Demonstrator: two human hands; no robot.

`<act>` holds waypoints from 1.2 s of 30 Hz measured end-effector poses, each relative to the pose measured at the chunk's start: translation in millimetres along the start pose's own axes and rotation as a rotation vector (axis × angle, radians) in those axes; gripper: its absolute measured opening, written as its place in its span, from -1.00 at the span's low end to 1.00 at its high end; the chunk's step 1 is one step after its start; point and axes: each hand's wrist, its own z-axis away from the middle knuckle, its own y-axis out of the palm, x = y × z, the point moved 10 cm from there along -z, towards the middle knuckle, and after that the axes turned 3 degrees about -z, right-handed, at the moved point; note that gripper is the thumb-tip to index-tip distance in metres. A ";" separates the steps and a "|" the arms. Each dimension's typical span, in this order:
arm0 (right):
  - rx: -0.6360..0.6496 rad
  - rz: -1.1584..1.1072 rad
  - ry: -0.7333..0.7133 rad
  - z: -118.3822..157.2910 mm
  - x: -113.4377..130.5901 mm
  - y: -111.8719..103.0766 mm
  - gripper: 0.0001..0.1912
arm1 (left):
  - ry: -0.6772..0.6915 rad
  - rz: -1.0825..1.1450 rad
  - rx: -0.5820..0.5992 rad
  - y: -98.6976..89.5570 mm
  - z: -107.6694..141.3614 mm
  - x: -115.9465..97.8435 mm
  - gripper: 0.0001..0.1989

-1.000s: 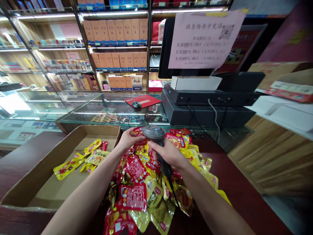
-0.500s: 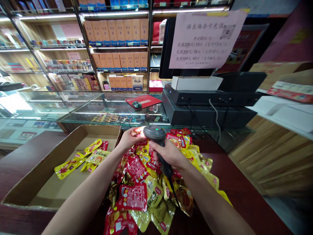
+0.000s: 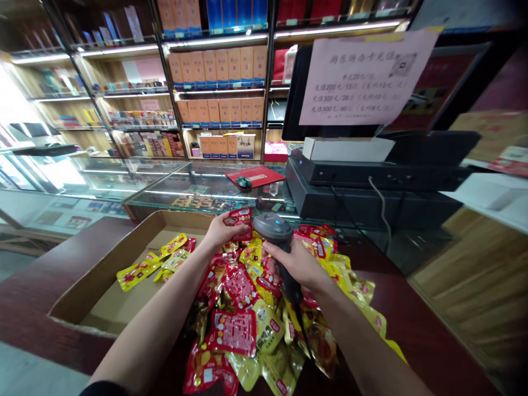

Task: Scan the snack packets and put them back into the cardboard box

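One red packet (image 3: 243,216) juts from the left grip (image 3: 218,233).

Left forearm (image 3: 160,308) and right forearm (image 3: 367,341), both bare
Only the curved edge of a black sleeve (image 3: 103,389) is shown, at the left forearm's upper end; the left hand (image 3: 221,234) and right hand (image 3: 303,264) are uncovered too.

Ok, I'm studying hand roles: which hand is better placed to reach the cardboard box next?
Probably the left hand: it holds a red packet near the cardboard box, while the right hand grips the scanner farther away.
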 end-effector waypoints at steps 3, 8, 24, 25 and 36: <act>0.001 0.000 -0.025 2.3 4.5 0.4 -0.68 | 0.008 -0.003 -0.037 -27.3 0.4 -16.3 -0.40; 0.015 -0.009 -0.058 3.6 5.3 1.1 -0.69 | 0.009 -0.107 -0.182 -111.7 8.9 -47.8 -0.44; 0.019 -0.027 -0.076 5.2 6.8 -0.6 -0.65 | -0.046 -0.376 -0.252 -147.9 28.1 -47.9 -0.37; 0.014 -0.031 -0.079 5.4 7.5 -2.4 -0.65 | -0.049 -0.383 -0.223 -135.2 23.2 -43.3 -0.37; -0.017 -0.098 -0.096 7.5 17.9 -22.5 -0.67 | -0.030 -0.365 -0.001 -16.8 -18.4 -1.0 -0.41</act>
